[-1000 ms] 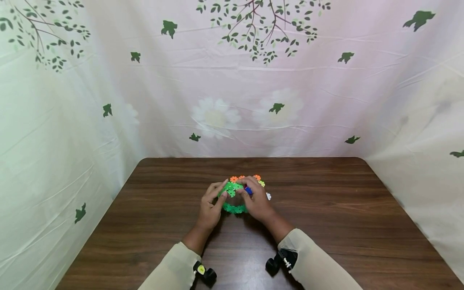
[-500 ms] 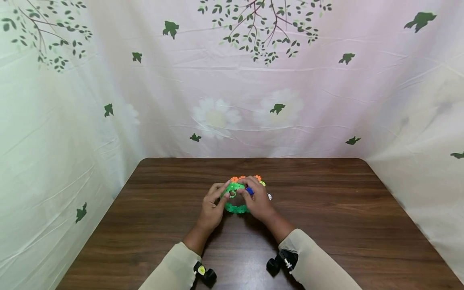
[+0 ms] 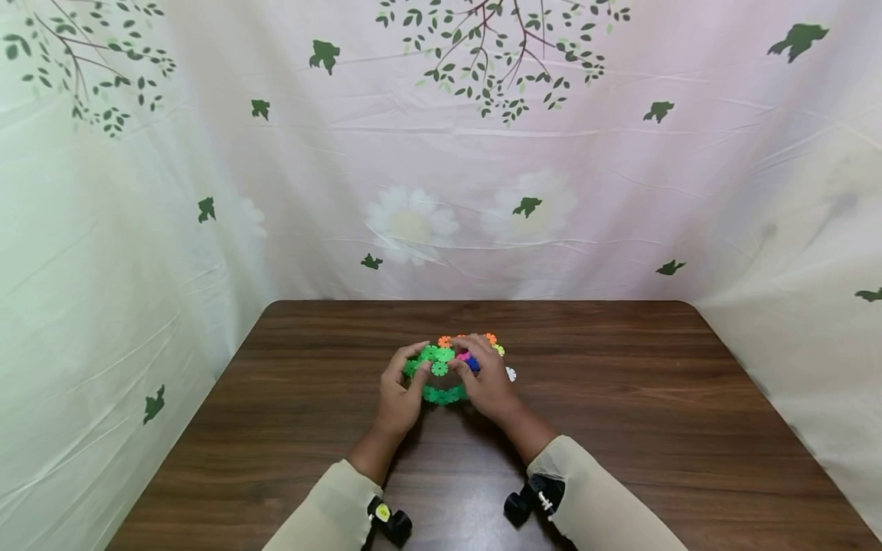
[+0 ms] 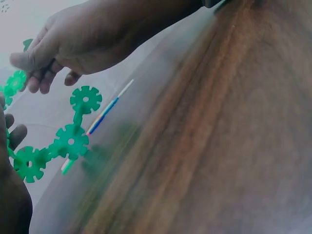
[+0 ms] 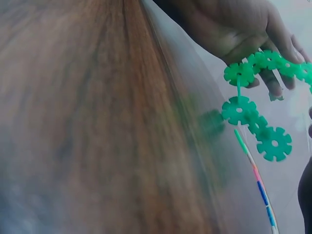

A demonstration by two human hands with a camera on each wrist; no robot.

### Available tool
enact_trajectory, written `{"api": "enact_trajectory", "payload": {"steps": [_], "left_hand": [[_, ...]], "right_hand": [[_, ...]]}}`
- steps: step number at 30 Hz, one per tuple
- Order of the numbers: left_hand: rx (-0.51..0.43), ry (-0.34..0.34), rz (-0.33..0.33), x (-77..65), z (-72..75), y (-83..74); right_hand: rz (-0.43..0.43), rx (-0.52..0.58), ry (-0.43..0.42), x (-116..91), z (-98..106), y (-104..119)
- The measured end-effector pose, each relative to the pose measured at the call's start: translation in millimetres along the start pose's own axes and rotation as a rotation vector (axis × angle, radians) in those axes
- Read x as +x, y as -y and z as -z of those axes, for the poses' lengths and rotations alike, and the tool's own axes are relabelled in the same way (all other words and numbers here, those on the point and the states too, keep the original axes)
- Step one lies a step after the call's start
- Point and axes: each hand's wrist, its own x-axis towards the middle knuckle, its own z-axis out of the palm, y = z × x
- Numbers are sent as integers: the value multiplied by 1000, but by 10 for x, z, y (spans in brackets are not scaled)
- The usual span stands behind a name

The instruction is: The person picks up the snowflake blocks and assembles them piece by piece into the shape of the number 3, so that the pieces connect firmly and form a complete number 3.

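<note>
A chain of green notched plastic discs [image 3: 441, 396] is held up over the table, its lower part curving towards the wearer. My left hand [image 3: 400, 390] holds its left side, thumb in front and fingers behind; in the right wrist view the left hand [image 5: 239, 29] has several linked discs across its fingers. With thumb and index finger, my right hand [image 3: 488, 386] is at the edge of the end disc [image 3: 444, 355]. In the left wrist view, the right hand [image 4: 73, 44] has its thumb right at a green disc [image 4: 17, 80]. The other fingers of the right hand are partly hidden.
Behind the hands, loose discs lie on the brown table [image 3: 654, 398]: orange [image 3: 490, 338], yellow [image 3: 499, 350], blue [image 3: 472, 364], pink [image 3: 463, 356] and white [image 3: 511, 373]. A printed cloth [image 3: 441, 153] hangs behind the table.
The upper part of the green chain has shifted left and turned, so its disc faces show more fully. My left hand has moved slightly left, and a pink disc shows beside the right thumb.
</note>
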Motion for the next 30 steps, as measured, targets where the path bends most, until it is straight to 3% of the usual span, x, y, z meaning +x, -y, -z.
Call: {"api": "enact_trajectory", "payload": {"steps": [10, 22, 30], "left_hand": [[73, -84, -58, 39, 33, 11], [102, -77, -101, 46, 40, 47], [110, -90, -93, 38, 39, 68]], "right_hand": [[-104, 118, -30, 21, -1, -116], [-245, 88, 39, 21, -31, -199], [-254, 45, 71, 53, -82, -243]]}}
